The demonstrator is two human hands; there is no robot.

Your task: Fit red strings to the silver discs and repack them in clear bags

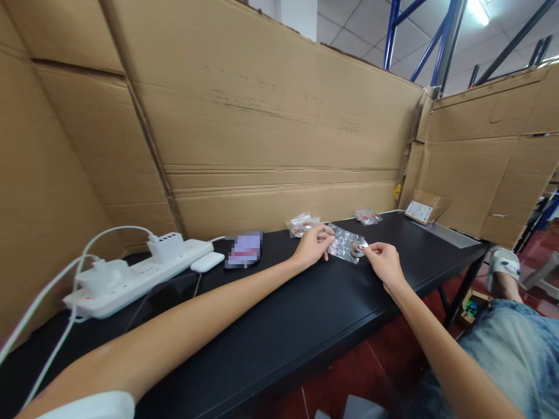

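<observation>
My left hand (313,244) pinches the left edge of a small clear plastic bag (345,243) above the black table (305,314). At the bag's right end my right hand (383,261) pinches a small round disc with a red mark (358,248); whether the disc is inside the bag or at its mouth I cannot tell. Both hands have their fingers closed. A pile of similar small bags with red-marked parts (302,224) lies just behind my left hand.
Another small pile of bags (368,217) lies at the back right. A white power strip (135,272) with plugs and cables sits at the left, a white adapter (207,262) and a blurred phone-like object (243,249) beside it. Cardboard walls (262,128) surround the table. My sandalled foot (504,269) rests at right.
</observation>
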